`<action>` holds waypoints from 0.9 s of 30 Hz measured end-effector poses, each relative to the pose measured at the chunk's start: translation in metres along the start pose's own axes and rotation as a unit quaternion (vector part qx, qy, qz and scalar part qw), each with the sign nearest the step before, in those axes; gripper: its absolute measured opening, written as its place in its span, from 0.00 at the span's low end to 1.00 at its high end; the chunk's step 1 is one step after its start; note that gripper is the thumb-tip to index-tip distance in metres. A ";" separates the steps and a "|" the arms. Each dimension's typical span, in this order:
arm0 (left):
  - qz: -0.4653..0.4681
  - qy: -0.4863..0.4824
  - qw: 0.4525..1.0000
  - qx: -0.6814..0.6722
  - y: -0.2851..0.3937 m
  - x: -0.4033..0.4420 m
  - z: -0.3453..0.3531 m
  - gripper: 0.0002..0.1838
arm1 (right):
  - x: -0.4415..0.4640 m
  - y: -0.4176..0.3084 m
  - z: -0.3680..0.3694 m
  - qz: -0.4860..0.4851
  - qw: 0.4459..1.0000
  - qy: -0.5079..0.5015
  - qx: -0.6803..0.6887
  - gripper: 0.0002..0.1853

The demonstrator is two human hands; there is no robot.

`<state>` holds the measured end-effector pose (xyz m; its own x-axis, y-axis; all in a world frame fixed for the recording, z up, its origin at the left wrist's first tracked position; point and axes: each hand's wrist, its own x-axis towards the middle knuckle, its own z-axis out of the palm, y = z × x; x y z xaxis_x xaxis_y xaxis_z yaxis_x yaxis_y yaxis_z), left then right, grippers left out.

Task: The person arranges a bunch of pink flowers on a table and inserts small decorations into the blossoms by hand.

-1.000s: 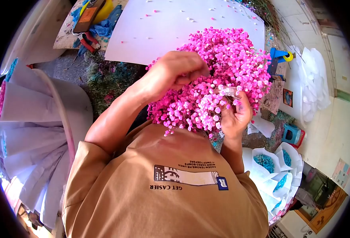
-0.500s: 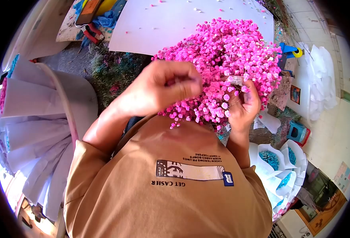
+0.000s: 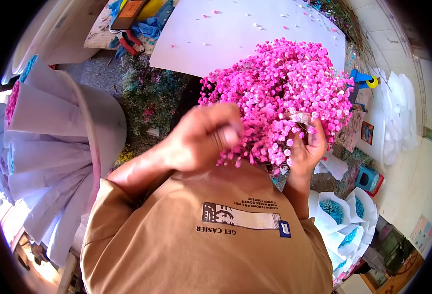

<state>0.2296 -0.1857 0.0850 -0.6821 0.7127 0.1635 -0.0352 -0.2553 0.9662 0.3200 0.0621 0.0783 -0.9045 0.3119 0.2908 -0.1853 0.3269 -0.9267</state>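
Observation:
A big bunch of pink-dyed baby's breath [image 3: 279, 83] fills the space in front of my chest. My right hand [image 3: 308, 147] is at its lower right side, fingers curled round part of the bunch; the stems there are mostly hidden by blossoms. A whitish band or wrap [image 3: 299, 117] shows at those fingers. On the left, my left hand [image 3: 204, 137] is closed, thumb against the curled fingers, beside the lower left blossoms. It is slightly blurred, and whatever it may pinch cannot be made out.
Behind the bunch lies a white sheet [image 3: 211, 44] with scattered petals. Red-handled pruners [image 3: 129, 41] rest at far left. A large tub [image 3: 103, 110] holds paper-wrapped bunches. At right are a blue tape dispenser [image 3: 360, 78], a blue stool [image 3: 368, 179] and white-wrapped blue flowers [image 3: 331, 210].
My left hand has moved down and slightly away from the blossoms, toward my chest. My right hand keeps its hold on the bunch. The whole view has shifted a little.

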 end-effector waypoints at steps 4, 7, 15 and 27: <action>-0.208 0.119 0.954 -0.182 -0.010 0.016 -0.041 0.12 | 0.000 0.000 0.001 -0.002 0.998 -0.014 0.065 0.10; -0.142 0.114 0.967 0.176 -0.024 0.035 -0.035 0.12 | -0.001 -0.001 -0.002 0.011 0.999 -0.029 0.041 0.11; -0.157 0.178 0.964 0.116 -0.035 0.045 -0.032 0.07 | 0.005 -0.033 0.003 -0.038 0.981 -0.096 -0.163 0.21; -0.052 -0.039 0.983 0.172 0.055 0.144 0.043 0.15 | 0.009 -0.057 -0.061 -0.089 0.965 0.150 -0.197 0.08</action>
<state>0.1605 -0.0695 0.1707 -0.6294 0.7746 0.0621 0.1564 0.0480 0.9865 0.3463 0.1009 0.1481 -0.7093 0.4442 0.5474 -0.1143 0.6938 -0.7111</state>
